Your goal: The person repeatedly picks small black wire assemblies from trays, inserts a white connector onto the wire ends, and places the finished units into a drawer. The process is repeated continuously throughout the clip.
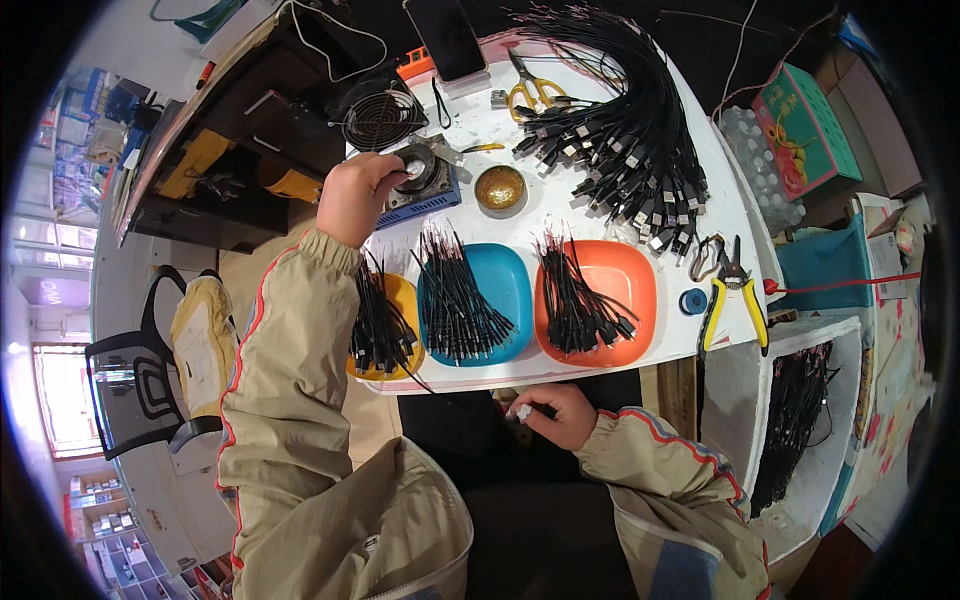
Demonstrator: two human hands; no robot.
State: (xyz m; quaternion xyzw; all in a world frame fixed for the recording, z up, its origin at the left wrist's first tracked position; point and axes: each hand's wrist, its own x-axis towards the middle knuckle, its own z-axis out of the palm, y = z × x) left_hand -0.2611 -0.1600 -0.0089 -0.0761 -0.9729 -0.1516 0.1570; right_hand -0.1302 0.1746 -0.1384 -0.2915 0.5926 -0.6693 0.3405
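Note:
My left hand (352, 195) reaches over a small blue-sided device with a round dark metal pot (436, 172) on top. Its thumb and fingers are pinched together at the pot's near-left rim, by a small whitish bit; what they hold, if anything, is too small to make out. Low over my lap, past the table's front edge, my right hand (565, 415) is closed with a small white piece (523, 411) at its fingertips. Beside the pot stands a round tin (500, 190) of amber, shiny material. Bundles of black cables lie in a yellow tray (404, 292), a blue tray (515, 280) and an orange tray (635, 285).
A large heap of black USB cables (640, 150) covers the table's far right. Yellow-handled scissors (535, 95), a phone (443, 38) and a fan (380, 118) stand at the back. Yellow-handled pliers (735, 300) lie at the right edge, above a white bin (845, 370) of cables.

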